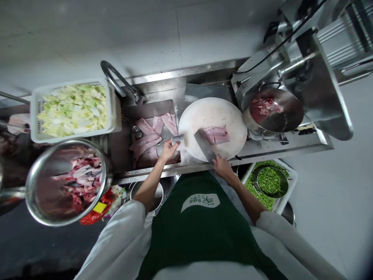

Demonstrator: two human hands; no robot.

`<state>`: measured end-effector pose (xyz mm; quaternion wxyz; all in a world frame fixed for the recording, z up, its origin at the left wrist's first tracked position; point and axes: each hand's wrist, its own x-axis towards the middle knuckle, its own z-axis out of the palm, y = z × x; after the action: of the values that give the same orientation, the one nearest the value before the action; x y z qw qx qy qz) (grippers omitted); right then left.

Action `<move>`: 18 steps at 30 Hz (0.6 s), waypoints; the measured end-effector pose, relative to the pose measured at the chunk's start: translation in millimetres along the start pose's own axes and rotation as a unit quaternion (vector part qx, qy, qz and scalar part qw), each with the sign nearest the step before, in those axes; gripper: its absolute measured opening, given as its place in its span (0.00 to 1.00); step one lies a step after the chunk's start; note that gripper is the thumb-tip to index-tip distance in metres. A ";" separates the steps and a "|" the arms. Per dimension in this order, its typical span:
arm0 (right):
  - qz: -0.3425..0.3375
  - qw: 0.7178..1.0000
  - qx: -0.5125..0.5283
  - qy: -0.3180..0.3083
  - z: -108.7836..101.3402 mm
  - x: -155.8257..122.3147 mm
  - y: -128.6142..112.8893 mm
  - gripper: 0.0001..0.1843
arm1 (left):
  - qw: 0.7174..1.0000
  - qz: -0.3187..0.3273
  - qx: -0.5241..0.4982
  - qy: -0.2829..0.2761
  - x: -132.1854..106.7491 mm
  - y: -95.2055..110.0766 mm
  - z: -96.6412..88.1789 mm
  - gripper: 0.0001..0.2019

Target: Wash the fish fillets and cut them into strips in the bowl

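Note:
My left hand [168, 150] is closed on a small piece of fish [178, 139] with grey, patterned skin, at the left edge of the round white cutting board [212, 109]. In my right hand [222, 167] is the handle of a cleaver [205, 145], its blade lying over the board's lower left part. Right of the blade lies a pink fish fillet [216, 134], with a cut line across it. Several long fish fillets [148, 140] are in the sink [122, 136] to the left, below my left hand's level.
A white basket [34, 116] of chopped cabbage and a steel bowl [32, 194] of fish bones stand left. On the right are a steel pot [253, 126] with meat scraps and a slanted metal machine [335, 97]. A faucet [128, 86] arches behind the sink. Chopped greens [268, 181] sit lower right.

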<state>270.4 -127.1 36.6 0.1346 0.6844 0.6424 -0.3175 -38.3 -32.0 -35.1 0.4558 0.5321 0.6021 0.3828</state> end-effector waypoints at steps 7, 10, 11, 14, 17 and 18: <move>0.067 0.997 -0.001 0.046 -29.9 27.5 10.3 0.20 | 0.968 0.149 0.196 -0.046 34.7 32.4 56.4 0.09; 0.077 0.995 0.005 0.064 -39.9 35.6 20.8 0.19 | 0.920 0.169 0.342 -0.085 16.3 30.3 97.1 0.20; 0.075 0.995 0.005 0.062 -43.1 37.0 22.7 0.19 | 0.911 0.171 0.364 -0.091 6.8 26.1 106.0 0.23; 0.064 0.997 -0.005 0.045 -51.1 34.2 20.9 0.20 | 0.917 0.175 0.355 -0.044 -15.5 8.0 111.6 0.20; 0.049 0.998 -0.026 0.034 -53.1 23.5 9.6 0.21 | 0.936 0.195 0.293 0.023 -14.0 -6.8 103.2 0.09; 0.041 0.998 -0.033 0.026 -51.9 19.2 5.1 0.21 | 0.937 0.213 0.275 0.021 -9.1 -9.5 102.7 0.07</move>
<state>288.3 -81.8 63.3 0.1528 0.7134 0.6274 -0.2723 57.3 -44.8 -72.8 0.1868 0.7443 0.5658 0.3016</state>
